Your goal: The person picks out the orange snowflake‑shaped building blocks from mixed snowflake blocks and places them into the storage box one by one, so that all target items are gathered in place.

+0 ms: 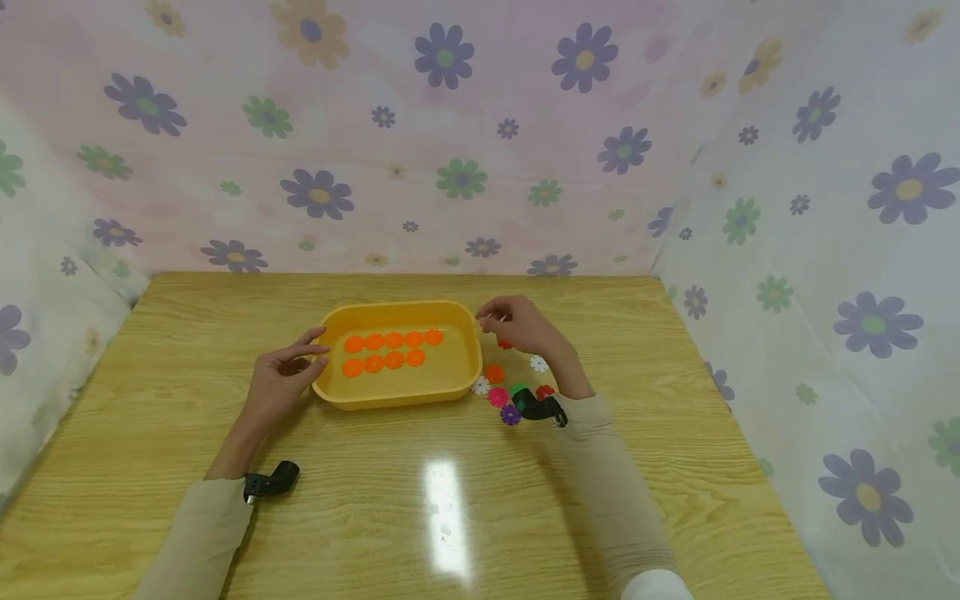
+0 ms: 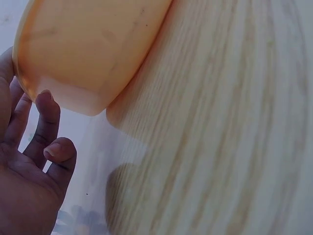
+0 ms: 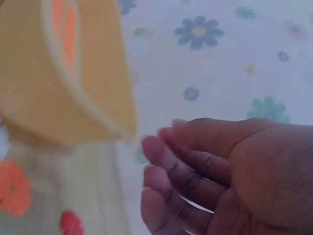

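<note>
Your left hand sits at the left end of the yellow tray, fingers relaxed and spread, fingertips just touching or almost touching the tray's outer wall. The left wrist view shows the same: your left hand lies beside the tray's rounded corner with loosely bent fingers and nothing in them.

Your right hand hovers at the tray's right far corner, just outside the rim, fingers curled inward. In the head view it may be pinching something small at the fingertips, but that is too small to tell. In the right wrist view your right hand shows loosely curled fingers with no piece visible between them, and the tray is just beside the fingertips.

Inside the tray, the orange discs lie in two rows on the floor, five behind and four in front, each touching its neighbour. These rows are nearer your left hand than your right.

On the wooden table, between the tray's right end and your right wrist, lies a loose cluster of flower-shaped pieces: an orange piece, a white piece, a pink piece and a purple piece, with a red piece directly under your right hand.
</note>
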Tool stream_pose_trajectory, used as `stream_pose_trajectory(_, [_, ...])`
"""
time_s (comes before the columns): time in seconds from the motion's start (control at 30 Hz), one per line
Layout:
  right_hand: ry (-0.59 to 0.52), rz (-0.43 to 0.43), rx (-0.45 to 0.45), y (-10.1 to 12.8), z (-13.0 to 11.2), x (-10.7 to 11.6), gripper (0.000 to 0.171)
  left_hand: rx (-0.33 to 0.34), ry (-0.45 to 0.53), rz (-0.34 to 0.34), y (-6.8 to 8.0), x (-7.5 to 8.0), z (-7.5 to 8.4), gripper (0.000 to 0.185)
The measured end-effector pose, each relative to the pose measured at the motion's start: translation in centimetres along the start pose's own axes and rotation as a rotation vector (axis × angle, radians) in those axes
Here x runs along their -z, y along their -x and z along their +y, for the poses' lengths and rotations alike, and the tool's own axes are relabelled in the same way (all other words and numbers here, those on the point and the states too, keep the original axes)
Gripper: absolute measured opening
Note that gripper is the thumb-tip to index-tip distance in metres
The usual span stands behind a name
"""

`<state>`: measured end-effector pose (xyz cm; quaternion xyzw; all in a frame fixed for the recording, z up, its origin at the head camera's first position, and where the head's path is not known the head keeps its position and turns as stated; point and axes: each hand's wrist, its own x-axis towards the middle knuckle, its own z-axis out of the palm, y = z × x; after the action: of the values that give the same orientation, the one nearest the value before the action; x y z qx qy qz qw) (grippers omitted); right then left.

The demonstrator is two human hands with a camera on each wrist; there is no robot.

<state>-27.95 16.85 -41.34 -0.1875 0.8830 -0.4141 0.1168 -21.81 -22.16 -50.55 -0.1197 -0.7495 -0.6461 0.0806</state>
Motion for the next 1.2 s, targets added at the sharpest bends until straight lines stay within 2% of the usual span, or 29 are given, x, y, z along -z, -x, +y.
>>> stream_pose_trajectory(0.13, [0.073, -0.065, -0.052, 1.3, 2.4, -0.2, 0.025, -0.006, -0.009, -0.001, 0.0, 0.1, 0.0, 0.025])
stream_pose_trajectory(0.27, [0.076, -0.109, -0.103, 2.1, 4.5, -1.2, 0.024, -0.009, -0.011, -0.009, 0.0, 0.1, 0.0, 0.024])
stream_pose_trajectory(0.43, [0.079, -0.13, -0.155, 2.9, 5.0, -2.1, 0.032, -0.019, 0.004, -0.014, 0.0, 0.1, 0.2, 0.024])
stream_pose_trajectory(0.7, [0.136, -0.143, -0.11, 2.9, 5.0, -2.5, 0.027, -0.024, 0.034, -0.003, 0.0, 0.0, 0.0, 0.024])
stream_pose_trajectory(1.0, [0.115, -0.161, -0.099, 2.9, 5.5, -2.4, 0.011, -0.015, 0.044, 0.004, 0.0, 0.0, -0.4, 0.025])
stream_pose_trajectory(1.2, [0.123, -0.145, -0.063, 3.0, 5.8, -2.5, 0.017, -0.023, 0.064, 0.003, 0.1, 0.0, -0.4, 0.024])
